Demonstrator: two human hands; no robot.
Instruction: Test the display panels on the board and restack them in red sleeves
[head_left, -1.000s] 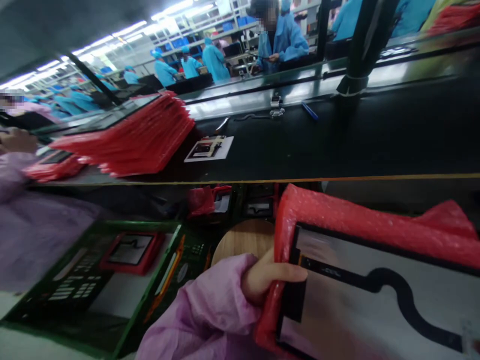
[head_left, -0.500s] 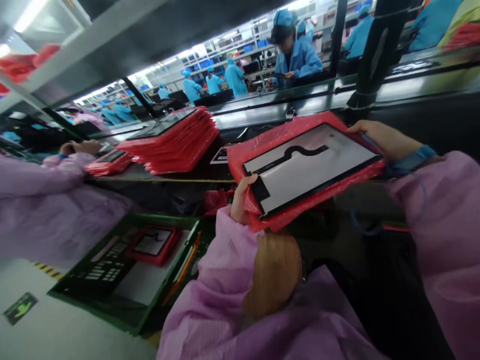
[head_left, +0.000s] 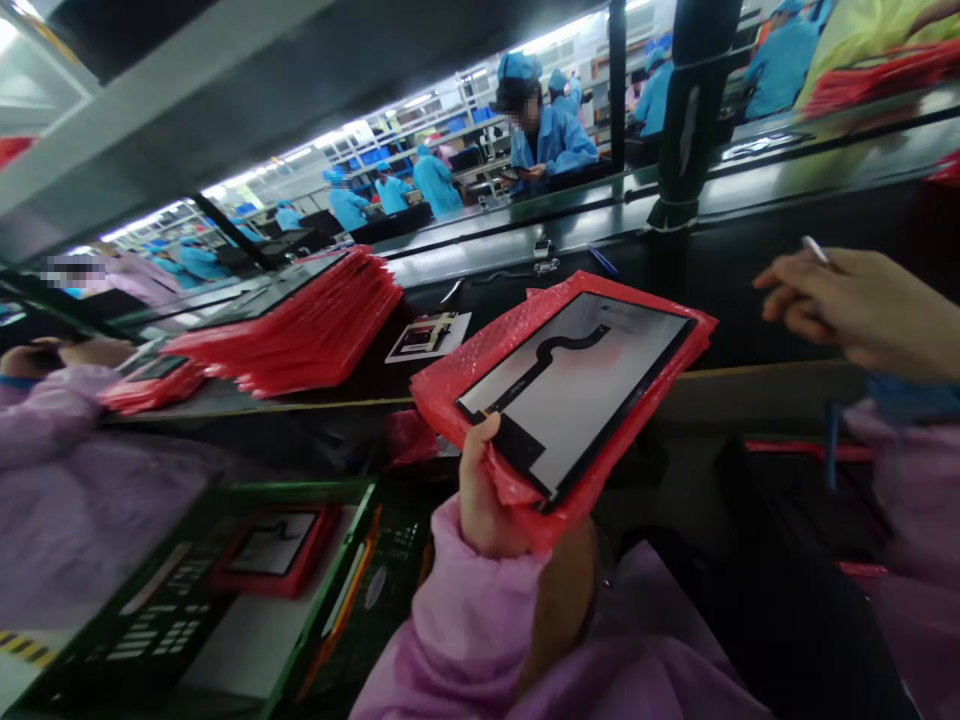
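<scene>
My left hand grips the lower left corner of a display panel, thumb on top. The panel shows a pale grey back, dark edges and a wavy black flex cable. Under and around it lies a red bubble-wrap sleeve, held together with it, tilted above the bench edge. To the right, apart from the panel, my right hand has curled fingers. A slim silvery tool sticks up from that hand; most of it is hidden, so its kind is unclear.
A tall stack of red sleeves with panels stands on the bench at left. Near it lies a white card. A green crate at lower left contains a red-wrapped panel. A co-worker's pink sleeve is at far left.
My right hand has let go of the panel's right edge and moved away to the right. The panel, in my left hand alone, has turned and tilted down. The view has shifted right.
</scene>
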